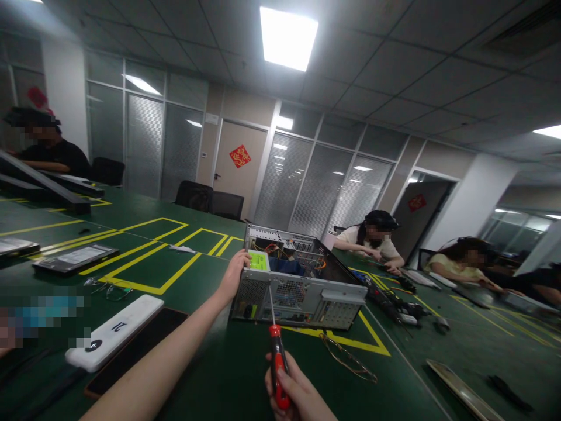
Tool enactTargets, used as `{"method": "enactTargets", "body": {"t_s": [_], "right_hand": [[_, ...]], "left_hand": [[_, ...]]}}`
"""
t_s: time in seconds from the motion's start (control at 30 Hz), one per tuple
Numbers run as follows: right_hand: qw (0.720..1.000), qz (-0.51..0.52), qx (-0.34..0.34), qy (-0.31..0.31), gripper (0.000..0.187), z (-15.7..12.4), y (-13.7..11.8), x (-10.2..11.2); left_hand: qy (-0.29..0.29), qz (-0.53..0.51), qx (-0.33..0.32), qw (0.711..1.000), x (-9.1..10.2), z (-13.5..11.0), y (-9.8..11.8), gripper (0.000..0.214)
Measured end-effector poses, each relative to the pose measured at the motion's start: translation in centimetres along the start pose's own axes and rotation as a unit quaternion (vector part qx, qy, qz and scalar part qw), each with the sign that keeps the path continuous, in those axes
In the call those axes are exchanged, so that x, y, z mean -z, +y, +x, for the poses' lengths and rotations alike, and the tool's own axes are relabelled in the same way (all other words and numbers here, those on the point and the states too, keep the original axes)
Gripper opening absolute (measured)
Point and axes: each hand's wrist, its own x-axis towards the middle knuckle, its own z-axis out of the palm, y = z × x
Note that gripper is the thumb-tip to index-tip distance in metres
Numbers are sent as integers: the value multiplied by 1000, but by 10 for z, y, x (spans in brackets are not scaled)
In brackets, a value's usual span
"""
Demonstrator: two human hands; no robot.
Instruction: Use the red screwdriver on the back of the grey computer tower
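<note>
Right hand (294, 386) is wrapped around the red and black handle of a screwdriver (277, 362), with thumb along the grip. To the left of this hand, a white device (118, 330) lies partly over a dark slab (144, 340) on the green surface (219, 374). Ahead of the hand, the shaft reaches up to the back panel of a computer case (337, 295), just below the green-labelled power supply (258, 261). The left hand (239, 270) grips the upper left corner of the case, beside that label, and seems to steady it. I judge that the step is working on a screw of this panel; whether the tip is seated in one, I cannot tell. The next move calls for, I think, a straight shaft, some pressure and a turn of the right wrist. Well to the left of the left hand is a hard drive (74, 258). Beyond both hands, to the right, sits a person (350, 244), and farther ahead is a door (228, 137).
</note>
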Motion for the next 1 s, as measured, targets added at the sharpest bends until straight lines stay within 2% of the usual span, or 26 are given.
{"method": "enactTargets", "body": {"t_s": [0.7, 1.0], "right_hand": [[999, 51, 9, -13, 62, 0, 5, 2], [998, 65, 17, -6, 60, 3, 8, 4]], "left_hand": [[1, 4, -12, 1000, 0, 1, -5, 38], [-7, 5, -1, 1000, 2, 0, 1, 38]]}}
